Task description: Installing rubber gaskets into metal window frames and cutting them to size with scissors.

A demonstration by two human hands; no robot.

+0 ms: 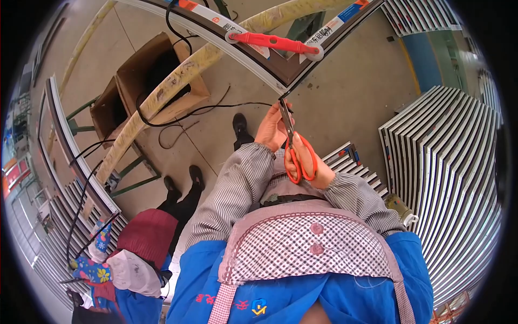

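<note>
Scissors [287, 120] with orange-red handles sit in my right hand [308, 163], its fingers through and around the loops. The dark blades point up toward the corner of a brown and white window frame [280, 81], close to my left hand [271, 129]. My left hand is closed at that corner, pinching a black rubber strip [237, 105] that trails away to the left. Part of the strip between my fingers is hidden behind the blades. Across the frame's corner lies a red roller tool [274, 41] with a pale wheel at each end.
Yellowed padded rails [178, 81] cross under the frame. A cardboard box [151, 70] stands at the left beside green metal legs [135, 173]. Striped stacks of profiles [448, 162] fill the right. A co-worker [143, 237] in flowered sleeves is at the lower left, by another frame [81, 167].
</note>
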